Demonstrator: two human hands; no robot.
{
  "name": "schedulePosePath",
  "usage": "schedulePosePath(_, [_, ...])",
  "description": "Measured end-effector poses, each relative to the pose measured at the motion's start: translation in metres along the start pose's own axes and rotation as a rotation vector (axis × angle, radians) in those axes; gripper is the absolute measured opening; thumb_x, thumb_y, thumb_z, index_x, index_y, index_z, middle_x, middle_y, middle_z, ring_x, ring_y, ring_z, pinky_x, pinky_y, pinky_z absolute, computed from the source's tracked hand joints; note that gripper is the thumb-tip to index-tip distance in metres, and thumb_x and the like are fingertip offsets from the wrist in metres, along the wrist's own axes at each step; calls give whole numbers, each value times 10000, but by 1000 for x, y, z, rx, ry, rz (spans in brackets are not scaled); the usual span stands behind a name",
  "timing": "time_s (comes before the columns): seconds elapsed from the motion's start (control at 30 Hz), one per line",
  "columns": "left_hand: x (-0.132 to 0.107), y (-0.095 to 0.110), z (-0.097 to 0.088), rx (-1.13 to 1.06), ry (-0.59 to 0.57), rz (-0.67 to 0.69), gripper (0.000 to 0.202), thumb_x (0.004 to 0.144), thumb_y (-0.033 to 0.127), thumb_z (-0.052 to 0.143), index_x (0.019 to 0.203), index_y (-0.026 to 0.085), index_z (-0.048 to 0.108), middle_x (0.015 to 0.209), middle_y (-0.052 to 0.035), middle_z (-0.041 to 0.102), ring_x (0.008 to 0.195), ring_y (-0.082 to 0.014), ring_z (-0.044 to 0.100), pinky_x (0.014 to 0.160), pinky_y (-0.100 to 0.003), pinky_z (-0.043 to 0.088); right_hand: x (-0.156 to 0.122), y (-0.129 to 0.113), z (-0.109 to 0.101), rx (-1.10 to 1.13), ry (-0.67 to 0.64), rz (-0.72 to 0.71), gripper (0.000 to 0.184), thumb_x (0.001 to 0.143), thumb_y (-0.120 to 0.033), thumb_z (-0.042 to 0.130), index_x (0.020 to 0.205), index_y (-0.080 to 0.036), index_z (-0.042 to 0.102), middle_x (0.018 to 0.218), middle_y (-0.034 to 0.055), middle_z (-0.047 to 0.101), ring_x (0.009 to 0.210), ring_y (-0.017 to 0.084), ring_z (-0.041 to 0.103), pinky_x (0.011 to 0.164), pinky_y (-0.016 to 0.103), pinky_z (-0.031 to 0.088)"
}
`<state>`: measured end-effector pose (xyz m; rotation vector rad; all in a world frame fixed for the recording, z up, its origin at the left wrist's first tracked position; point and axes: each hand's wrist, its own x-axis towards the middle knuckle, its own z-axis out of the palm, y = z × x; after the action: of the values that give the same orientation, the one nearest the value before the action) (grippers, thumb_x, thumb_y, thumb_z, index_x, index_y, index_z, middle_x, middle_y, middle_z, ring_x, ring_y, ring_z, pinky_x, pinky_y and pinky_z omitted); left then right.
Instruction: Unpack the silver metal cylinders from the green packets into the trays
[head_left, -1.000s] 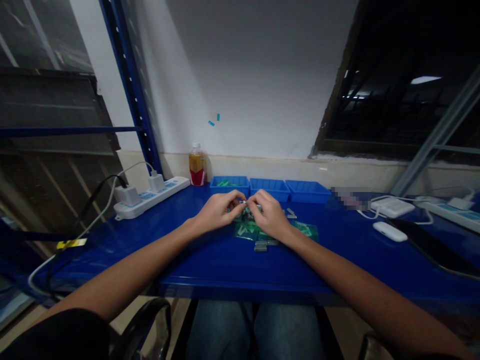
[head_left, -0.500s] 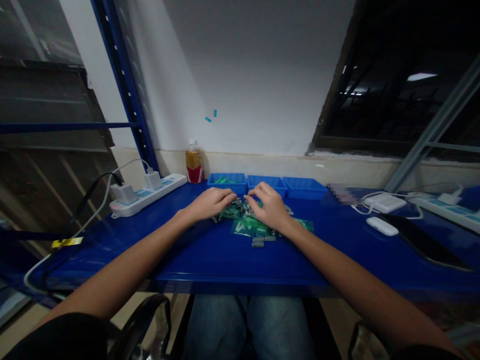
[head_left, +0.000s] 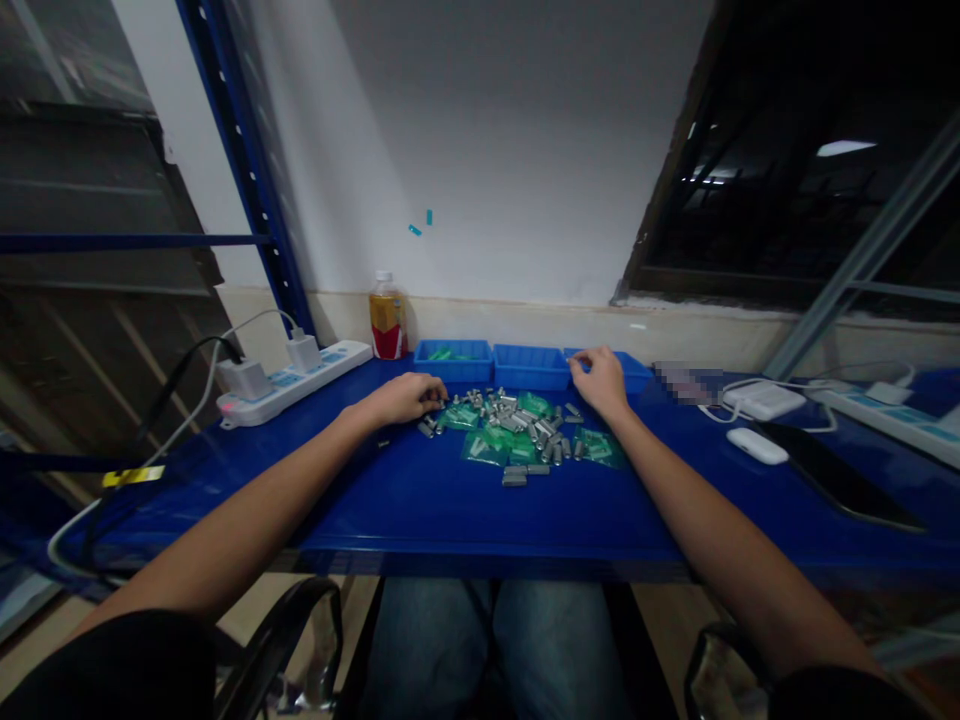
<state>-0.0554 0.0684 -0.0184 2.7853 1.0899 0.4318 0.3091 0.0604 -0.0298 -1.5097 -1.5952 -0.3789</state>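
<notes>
A heap of small silver metal cylinders (head_left: 551, 440) lies on the blue table, mixed with green plastic packets (head_left: 486, 447). At the heap's left edge, my left hand (head_left: 411, 398) has its fingers curled together, close to a few loose cylinders; whatever they grip is too small to make out. My right hand (head_left: 602, 382) is off to the right, fingertips pinched in front of the right blue bin (head_left: 636, 374) near its left end. A tiny pale bit may show at those fingertips. Beside it stands the middle blue bin (head_left: 531, 368). Green pieces lie inside the left blue bin (head_left: 453, 362).
A drink bottle (head_left: 387, 316) stands behind the power strip (head_left: 296, 383) at the left. To the right are a phone (head_left: 838, 478), a white earbud case (head_left: 757, 446), a white charger (head_left: 765, 400) with cables, and another power strip (head_left: 892, 415). A wall closes off the back.
My right hand has moved right and away from the heap to the right bin, uncovering the cylinders. My left hand has drawn back left to the heap's edge.
</notes>
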Motion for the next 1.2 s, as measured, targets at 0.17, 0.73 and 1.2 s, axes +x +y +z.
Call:
schedulePosePath(0.17, [2, -7, 5, -30, 79, -13, 222, 781, 188, 533, 983, 162, 623, 805, -42, 643, 696, -158, 583, 640, -246, 414, 0, 2, 3, -23, -28, -14, 215, 807, -328, 528, 808, -167, 671, 803, 89, 558, 839, 254, 523, 785, 365, 405])
schedulePosePath(0.73, [4, 30, 0, -86, 307, 99, 289, 786, 112, 491, 1068, 138, 552, 878, -63, 577, 802, -175, 573, 727, -302, 468, -3, 1, 9, -83, -53, -19, 199, 814, -316, 526, 872, -197, 674, 868, 86, 581, 885, 258, 514, 788, 366, 391])
schedulePosePath(1.2, [3, 33, 2, -206, 295, 89, 299, 787, 128, 495, 1082, 125, 546, 938, -82, 624, 822, -159, 603, 743, -300, 495, 4, 24, -22, -247, -17, 265, 273, 819, -311, 487, 958, -179, 682, 939, 121, 610, 937, 284, 496, 776, 390, 372])
